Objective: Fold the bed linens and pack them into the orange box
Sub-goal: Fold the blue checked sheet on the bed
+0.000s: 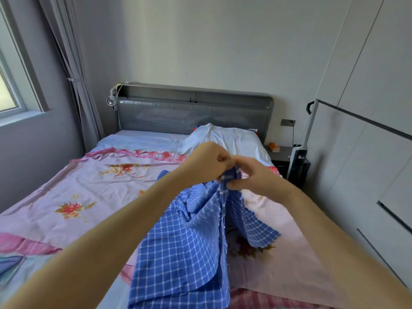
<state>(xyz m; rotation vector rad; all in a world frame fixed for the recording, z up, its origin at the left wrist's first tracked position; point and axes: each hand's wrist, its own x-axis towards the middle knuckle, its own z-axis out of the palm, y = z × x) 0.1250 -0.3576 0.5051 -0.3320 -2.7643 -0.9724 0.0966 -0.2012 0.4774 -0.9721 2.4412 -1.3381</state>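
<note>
Left hand (209, 161) and right hand (252, 175), close together above the bed (142, 139), each pinched the top edge of the blue checked linen (185, 241), probably so it hung toward six o'clock, edges matched for folding

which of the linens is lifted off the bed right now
The blue checked cloth, pinched at its top by the left hand and right hand and hanging down. The pink floral sheet lies spread flat beneath it.
</note>
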